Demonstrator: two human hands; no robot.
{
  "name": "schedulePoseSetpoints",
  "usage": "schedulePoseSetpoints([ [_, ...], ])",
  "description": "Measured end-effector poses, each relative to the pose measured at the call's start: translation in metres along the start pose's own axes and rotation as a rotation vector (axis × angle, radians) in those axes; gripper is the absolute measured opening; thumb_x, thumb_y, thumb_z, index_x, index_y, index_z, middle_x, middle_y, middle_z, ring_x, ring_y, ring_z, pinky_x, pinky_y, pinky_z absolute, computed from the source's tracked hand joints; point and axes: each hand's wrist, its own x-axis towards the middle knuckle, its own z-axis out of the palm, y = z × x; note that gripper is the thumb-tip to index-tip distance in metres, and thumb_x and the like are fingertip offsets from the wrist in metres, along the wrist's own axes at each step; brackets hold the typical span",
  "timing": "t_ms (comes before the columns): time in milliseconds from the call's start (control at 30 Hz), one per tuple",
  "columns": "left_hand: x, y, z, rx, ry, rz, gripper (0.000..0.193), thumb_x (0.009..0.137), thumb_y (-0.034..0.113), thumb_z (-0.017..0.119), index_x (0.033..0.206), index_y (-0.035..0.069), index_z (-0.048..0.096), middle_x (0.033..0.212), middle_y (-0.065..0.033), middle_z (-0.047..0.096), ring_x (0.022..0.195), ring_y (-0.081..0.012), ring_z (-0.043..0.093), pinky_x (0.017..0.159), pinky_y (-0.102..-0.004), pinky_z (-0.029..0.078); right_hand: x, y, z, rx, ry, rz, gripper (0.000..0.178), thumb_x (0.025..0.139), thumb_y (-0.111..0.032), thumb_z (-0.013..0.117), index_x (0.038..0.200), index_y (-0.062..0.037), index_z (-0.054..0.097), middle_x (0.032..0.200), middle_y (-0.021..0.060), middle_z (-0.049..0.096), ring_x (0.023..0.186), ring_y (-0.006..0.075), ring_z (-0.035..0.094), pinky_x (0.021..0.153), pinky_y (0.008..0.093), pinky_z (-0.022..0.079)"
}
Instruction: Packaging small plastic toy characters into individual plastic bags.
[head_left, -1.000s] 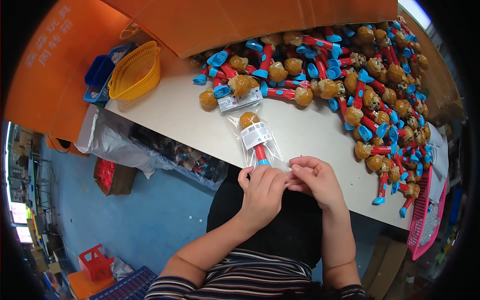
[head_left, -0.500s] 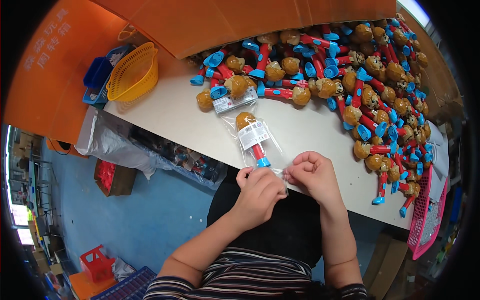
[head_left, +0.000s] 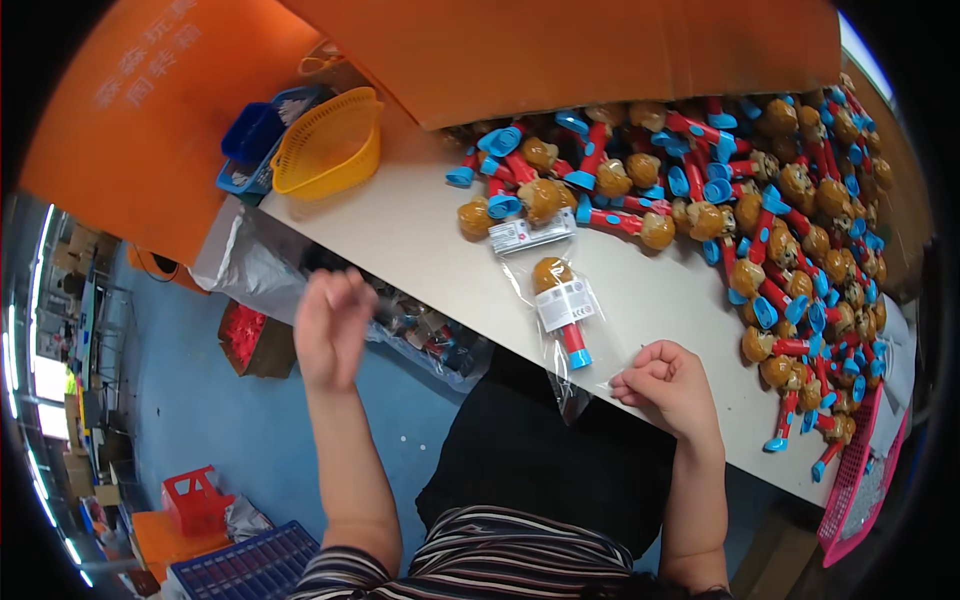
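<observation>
Clear plastic bag (head_left: 594, 345) lying near the front edge of the tabletop (head_left: 440, 240), with its lower end hanging over the edge. Inside there's a toy figure (head_left: 572, 338), brown head up top, red body, blue bottom end pointing toward the person, and a white label (head_left: 565, 304) across its middle. Right hand (head_left: 672, 388) is at the bag's lower right corner, fingers pinched narrow on the plastic. Left hand (head_left: 335, 325) is up off to the left, well apart from the bag, fingers kinda curled; it's blurry, so can't tell if they've got anything. Printed white strip (head_left: 532, 232) sits just past the bag's far end. Big heap of loose matching figures (head_left: 780, 260) runs along the back and right side, pink basket (head_left: 838, 498) by the right end, and a yellow basket (head_left: 330, 150) at the far left next to some blue bins (head_left: 250, 135).
</observation>
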Motion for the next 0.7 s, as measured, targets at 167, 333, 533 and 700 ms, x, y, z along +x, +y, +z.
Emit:
schedulePoseSetpoints([
  [167, 0.150, 0.027, -0.064, 0.191, 0.300, 0.172, 0.019, 0.100, 0.020, 0.059, 0.104, 0.002, 0.063, 0.097, -0.0042, 0.063, 0.094, -0.0159, 0.059, 0.088, -0.0318, 0.048, 0.001, 0.001, -0.003, 0.011, -0.009, 0.010, 0.014, 0.088, 0.007, 0.064, 0.095, 0.0023, 0.053, 0.084, 0.0194, 0.071, 0.074, 0.0227, 0.073, 0.065, 0.0278, 0.061],
  [333, 0.262, 0.027, -0.134, 0.947, 0.613, -0.094, 0.025, 0.091, 0.020, 0.066, 0.103, -0.002, 0.070, 0.093, -0.0122, 0.071, 0.088, -0.0240, 0.067, 0.080, -0.0364, 0.054, 0.003, 0.004, 0.000, 0.026, -0.026, 0.015, 0.013, 0.088, 0.003, 0.066, 0.093, 0.0020, 0.054, 0.085, 0.0189, 0.071, 0.075, 0.0202, 0.073, 0.065, 0.0253, 0.060],
  [533, 0.248, 0.002, -0.076, 1.879, 0.494, 0.080, 0.027, 0.082, 0.018, 0.070, 0.099, -0.002, 0.071, 0.110, -0.0228, 0.070, 0.103, -0.0356, 0.067, 0.091, -0.0406, 0.051, -0.001, 0.007, -0.004, -0.046, 0.041, 0.012, 0.011, 0.089, 0.002, 0.065, 0.094, 0.0024, 0.055, 0.086, 0.0162, 0.071, 0.075, 0.0177, 0.072, 0.066, 0.0234, 0.059],
  [700, 0.140, 0.020, 0.022, 1.593, 0.314, 0.663, 0.010, 0.086, 0.008, 0.068, 0.092, 0.001, 0.070, 0.113, -0.0152, 0.071, 0.101, -0.0275, 0.069, 0.091, -0.0334, 0.051, -0.009, 0.000, -0.001, -0.100, -0.004, 0.019, 0.010, 0.092, 0.000, 0.063, 0.098, 0.0017, 0.056, 0.088, 0.0140, 0.070, 0.077, 0.0160, 0.071, 0.070, 0.0244, 0.058],
])
